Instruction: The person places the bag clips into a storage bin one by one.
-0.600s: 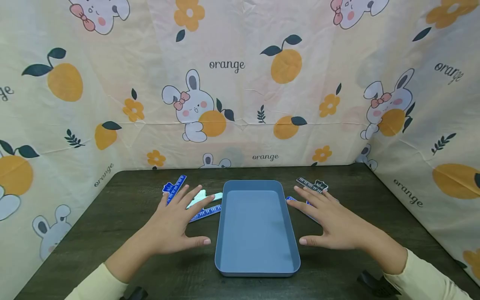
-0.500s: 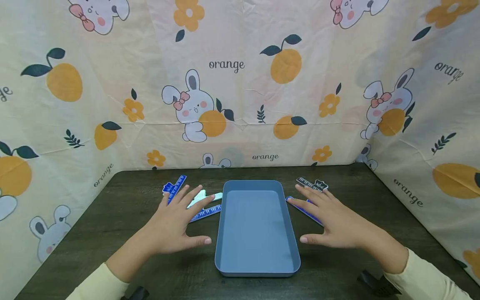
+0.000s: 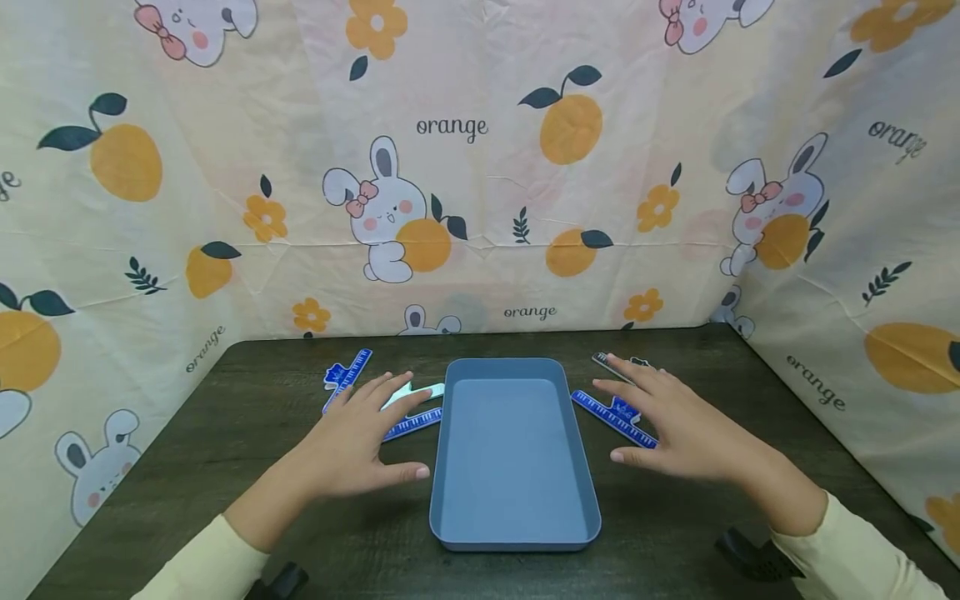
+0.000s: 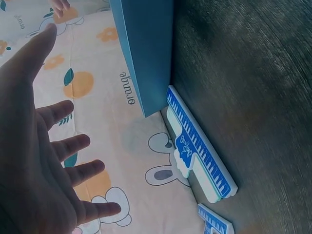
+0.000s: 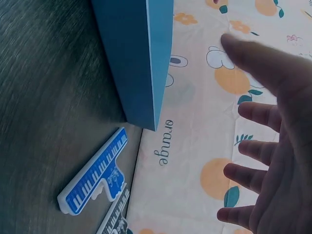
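Observation:
My left hand (image 3: 345, 446) hovers with spread fingers left of a blue rectangular tray (image 3: 517, 467), holding nothing. Just past its fingertips lie a blue piano-key clip (image 3: 412, 423), a mint-green clip (image 3: 431, 392) and, farther left, another blue clip (image 3: 347, 379). The left wrist view shows the blue clip (image 4: 195, 141) overlapping the mint one. On the tray's right, my right hand (image 3: 678, 425) is also spread and holds nothing. It partly covers a blue piano-key clip (image 3: 607, 414) and a black one (image 3: 602, 360), both plainer in the right wrist view.
The tray's raised wall (image 5: 131, 58) stands between the two groups of clips. A dark wood-grain table (image 3: 517, 575) lies under everything. Behind and at the sides hangs a cream cloth (image 3: 480, 192) printed with rabbits and oranges.
My right hand has shifted away and slightly right, uncovering more of the blue clip and covering more of the black one. My left hand has edged slightly right and forward.

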Demonstrator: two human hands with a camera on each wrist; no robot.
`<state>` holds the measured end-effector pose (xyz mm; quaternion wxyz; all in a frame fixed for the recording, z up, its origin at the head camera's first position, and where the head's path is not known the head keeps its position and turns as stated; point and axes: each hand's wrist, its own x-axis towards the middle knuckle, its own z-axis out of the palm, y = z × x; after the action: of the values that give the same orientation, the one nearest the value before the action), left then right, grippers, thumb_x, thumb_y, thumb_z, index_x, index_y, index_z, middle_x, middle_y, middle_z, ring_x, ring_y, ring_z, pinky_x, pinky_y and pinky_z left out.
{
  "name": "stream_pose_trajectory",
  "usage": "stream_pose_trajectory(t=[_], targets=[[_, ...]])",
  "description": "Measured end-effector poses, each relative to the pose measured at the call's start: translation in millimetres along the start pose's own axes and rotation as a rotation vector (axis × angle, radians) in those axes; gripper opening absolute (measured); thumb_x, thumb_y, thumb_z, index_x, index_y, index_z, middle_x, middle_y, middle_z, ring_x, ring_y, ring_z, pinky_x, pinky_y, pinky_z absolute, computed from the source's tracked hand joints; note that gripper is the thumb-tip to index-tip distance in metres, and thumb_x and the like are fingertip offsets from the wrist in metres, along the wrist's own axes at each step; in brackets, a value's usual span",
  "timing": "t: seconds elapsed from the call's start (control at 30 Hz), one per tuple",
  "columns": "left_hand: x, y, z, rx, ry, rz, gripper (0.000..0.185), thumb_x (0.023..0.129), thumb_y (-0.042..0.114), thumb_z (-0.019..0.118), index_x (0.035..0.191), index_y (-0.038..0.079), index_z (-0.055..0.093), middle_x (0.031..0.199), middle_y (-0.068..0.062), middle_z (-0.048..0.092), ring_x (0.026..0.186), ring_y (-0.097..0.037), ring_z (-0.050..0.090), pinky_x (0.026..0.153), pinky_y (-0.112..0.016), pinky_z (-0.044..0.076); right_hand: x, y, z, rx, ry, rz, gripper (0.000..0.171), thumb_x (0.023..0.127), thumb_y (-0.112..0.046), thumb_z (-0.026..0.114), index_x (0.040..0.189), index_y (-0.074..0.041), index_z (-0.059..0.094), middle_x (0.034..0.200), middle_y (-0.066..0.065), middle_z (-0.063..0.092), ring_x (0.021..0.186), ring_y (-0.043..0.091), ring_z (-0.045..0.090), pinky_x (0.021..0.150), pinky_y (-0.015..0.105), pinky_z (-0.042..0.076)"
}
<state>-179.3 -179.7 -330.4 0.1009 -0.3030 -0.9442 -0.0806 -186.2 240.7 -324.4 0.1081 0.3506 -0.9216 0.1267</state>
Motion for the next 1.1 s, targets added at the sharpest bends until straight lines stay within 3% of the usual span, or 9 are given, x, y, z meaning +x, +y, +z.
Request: stream_pose_trajectory(t=[0.23,0.43,0.77,0.93,1.1], targets=[[5.8,-2.7,6.1,-0.082,0.008,-0.013,0.082,0.081,0.069,0.061,0.147,0.023,0.045,0.151,-0.010,0.039,0.136,-0.036,0.037,0.102,-0.067,0.032,0.1,8.4,2.4,-0.007,0.017,-0.034,0.073,0.078,-0.031,0.082,0.139,-0.008,0.050,0.152,0.020,0.035,0.131,0.044,0.039,0.100,0.067,0.034],[13.2,-3.0,9.4,-0.162,-0.005,-0.024,0.072,0.084,0.057,0.067,0.144,0.022,0.049,0.148,-0.012,0.043,0.133,-0.037,0.042,0.100,-0.062,0.038,2.3,17.2,3.3,0.001,-0.040,-0.013,0.070,0.078,-0.025,0.083,0.137,-0.003,0.052,0.146,0.025,0.040,0.129,0.047,0.041,0.099,0.064,0.038],[24.1,-2.3,19.9,-0.233,0.013,-0.062,0.062,0.088,0.046,0.069,0.135,0.008,0.056,0.138,-0.011,0.052,0.126,-0.032,0.050,0.098,-0.054,0.044,10.0,28.8,8.5,-0.001,-0.065,0.001,0.062,0.075,-0.019,0.084,0.129,-0.002,0.058,0.139,0.028,0.048,0.122,0.048,0.048,0.095,0.063,0.041],[28.6,-4.5,26.2,-0.325,0.030,-0.104,0.052,0.087,0.040,0.071,0.128,0.009,0.061,0.127,-0.008,0.058,0.107,-0.027,0.059,0.081,-0.042,0.052,14.0,34.4,14.1,0.002,-0.102,0.034,0.059,0.075,-0.017,0.084,0.126,-0.001,0.060,0.136,0.028,0.050,0.122,0.048,0.048,0.096,0.064,0.040],[32.6,-4.5,31.2,-0.419,0.052,-0.164,0.042,0.085,0.033,0.075,0.119,0.010,0.067,0.110,-0.007,0.062,0.094,-0.025,0.061,0.069,-0.033,0.050,19.4,41.0,19.5,0.000,-0.173,0.055,0.054,0.076,-0.017,0.083,0.123,0.000,0.062,0.129,0.024,0.056,0.117,0.042,0.054,0.095,0.058,0.044]])
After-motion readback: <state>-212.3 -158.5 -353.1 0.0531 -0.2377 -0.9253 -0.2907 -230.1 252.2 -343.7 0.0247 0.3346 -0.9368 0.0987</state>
